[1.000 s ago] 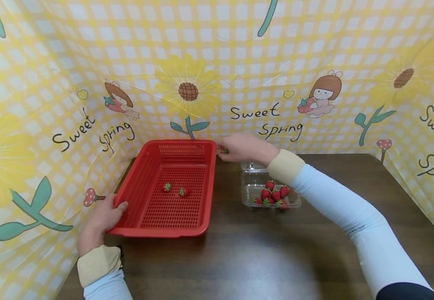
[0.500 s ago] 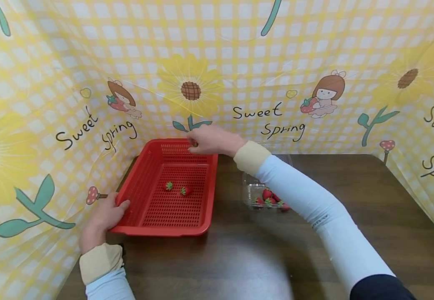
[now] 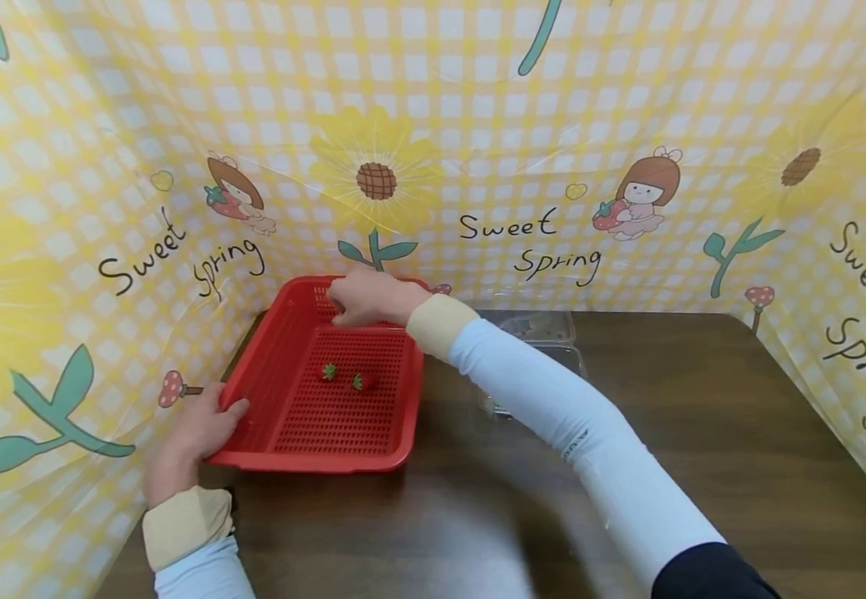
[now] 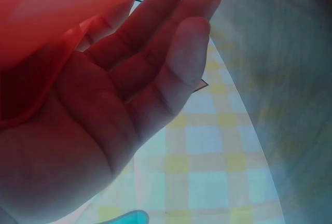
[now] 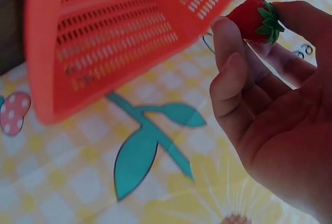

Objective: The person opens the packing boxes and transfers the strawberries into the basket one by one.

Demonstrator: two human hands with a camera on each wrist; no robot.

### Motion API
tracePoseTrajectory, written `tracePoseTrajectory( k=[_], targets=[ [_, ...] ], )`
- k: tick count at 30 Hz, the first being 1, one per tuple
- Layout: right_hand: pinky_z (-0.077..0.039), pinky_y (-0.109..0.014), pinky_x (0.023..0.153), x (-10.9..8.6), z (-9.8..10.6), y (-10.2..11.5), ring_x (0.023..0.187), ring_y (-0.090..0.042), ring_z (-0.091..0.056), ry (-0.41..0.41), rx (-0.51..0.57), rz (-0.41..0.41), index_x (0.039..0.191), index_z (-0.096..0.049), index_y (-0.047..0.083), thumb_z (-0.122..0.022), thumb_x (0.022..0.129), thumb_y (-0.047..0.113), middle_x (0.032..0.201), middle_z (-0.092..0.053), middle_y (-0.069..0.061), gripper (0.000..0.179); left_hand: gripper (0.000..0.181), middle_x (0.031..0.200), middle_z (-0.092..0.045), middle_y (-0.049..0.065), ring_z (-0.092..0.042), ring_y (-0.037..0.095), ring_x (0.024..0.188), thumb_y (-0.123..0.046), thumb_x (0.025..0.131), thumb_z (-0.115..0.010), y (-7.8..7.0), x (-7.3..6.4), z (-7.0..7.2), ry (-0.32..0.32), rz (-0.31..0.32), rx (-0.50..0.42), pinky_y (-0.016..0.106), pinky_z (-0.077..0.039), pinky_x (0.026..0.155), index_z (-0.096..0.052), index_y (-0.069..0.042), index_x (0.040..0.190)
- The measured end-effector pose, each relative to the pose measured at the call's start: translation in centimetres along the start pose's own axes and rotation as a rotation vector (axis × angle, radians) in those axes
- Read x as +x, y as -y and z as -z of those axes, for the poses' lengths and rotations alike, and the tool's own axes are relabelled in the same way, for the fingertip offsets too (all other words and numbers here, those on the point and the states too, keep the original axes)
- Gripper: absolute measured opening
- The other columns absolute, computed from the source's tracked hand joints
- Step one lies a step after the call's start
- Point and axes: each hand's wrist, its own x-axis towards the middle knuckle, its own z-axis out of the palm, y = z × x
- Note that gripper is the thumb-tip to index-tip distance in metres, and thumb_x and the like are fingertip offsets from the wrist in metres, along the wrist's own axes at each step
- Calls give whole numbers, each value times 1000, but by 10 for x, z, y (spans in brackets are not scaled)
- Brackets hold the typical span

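Observation:
A red slotted plastic basket (image 3: 313, 462) sits at the left of the table. My left hand (image 3: 196, 424) grips its left rim, thumb over the edge; the left wrist view shows the fingers (image 4: 181, 53) extended along the outside. Over the basket's far part is my right hand (image 3: 365, 298). In the right wrist view it pinches a strawberry (image 5: 251, 21) with a green leafy cap between thumb and fingertips; from the head view that fruit is hidden. Two more strawberries lie on the basket floor, one to the left (image 3: 325, 372) and one to the right (image 3: 363, 381).
A clear plastic box (image 3: 545, 324) with its lid folded back stands right of the basket, mostly covered by my right forearm. A checked, flower-printed cloth (image 3: 507, 150) hangs behind and along both sides of the dark wooden table (image 3: 687, 416).
My right hand has moved left from beside the basket to over its far part, carrying the strawberry. The forearm now covers most of the clear box. My left hand keeps its grip on the rim.

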Motion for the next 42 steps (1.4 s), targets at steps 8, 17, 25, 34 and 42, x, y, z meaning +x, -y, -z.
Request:
tracePoseTrajectory(
  k=[8, 17, 25, 34, 42],
  targets=[
    [-31, -23, 57, 22, -19, 23, 64, -9, -36, 166, 55, -115, 88, -50, 19, -55, 97, 25, 74, -41, 5, 12, 48, 103, -59, 24, -62, 22, 79, -29, 103, -45, 0, -4, 2, -2, -2, 9, 30, -47, 64, -35, 7, 133],
    [-35, -25, 61, 41, -43, 36, 71, -11, -39, 319, 32, -204, 105, -54, 22, -51, 99, 21, 86, -44, 4, 7, 49, 106, -58, 24, -60, 23, 82, -32, 103, -45, -1, -2, 2, 15, 33, 2, 30, -46, 65, -35, 5, 133],
    [-41, -26, 64, 42, -66, 41, 72, -10, -46, 271, -85, -244, 111, -59, 23, -60, 96, 27, 92, -57, 5, 16, 51, 109, -57, 25, -60, 24, 84, -32, 103, -45, -3, -1, 3, 25, 34, -8, 30, -46, 66, -33, 5, 135],
    [-50, -30, 76, 42, -80, 48, 79, -8, -53, 220, -193, -285, 113, -63, 27, -59, 98, 27, 103, -65, 6, 16, 51, 111, -56, 27, -61, 25, 86, -31, 103, -45, -5, 0, 3, 25, 29, -21, 30, -47, 66, -32, 6, 135],
    [-51, -28, 73, 43, -94, 50, 80, -8, -55, 252, -222, -303, 113, -64, 28, -52, 101, 25, 100, -64, 6, 17, 52, 112, -57, 27, -61, 25, 84, -31, 102, -46, -4, -2, 3, 38, 53, -26, 31, -48, 66, -31, 6, 134]
  ],
)
